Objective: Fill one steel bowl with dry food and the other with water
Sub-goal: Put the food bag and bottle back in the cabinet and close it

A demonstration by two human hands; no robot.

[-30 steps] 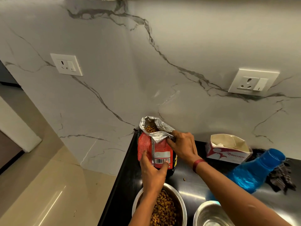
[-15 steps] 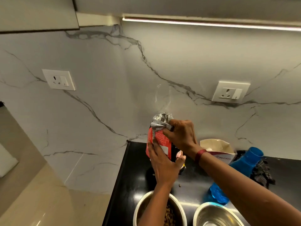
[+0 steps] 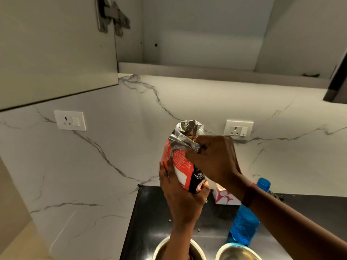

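Note:
A red dry food bag with a crumpled silver top is held up in the air, well above the black counter. My left hand cups its bottom from below. My right hand grips its upper right side near the open mouth, where some kibble shows. Two steel bowls sit at the bottom edge: the left bowl is mostly hidden behind my left forearm, the right bowl looks empty. A blue water bottle stands upright behind the right bowl.
An open wall cabinet with a bare shelf hangs above; its door swings out at left. A pink and white carton sits by the marble wall. Loose kibble lies on the counter. Two wall sockets flank the bag.
Both hands have lifted the bag off the counter and raised it. The view has tilted up, bringing the open cabinet into sight.

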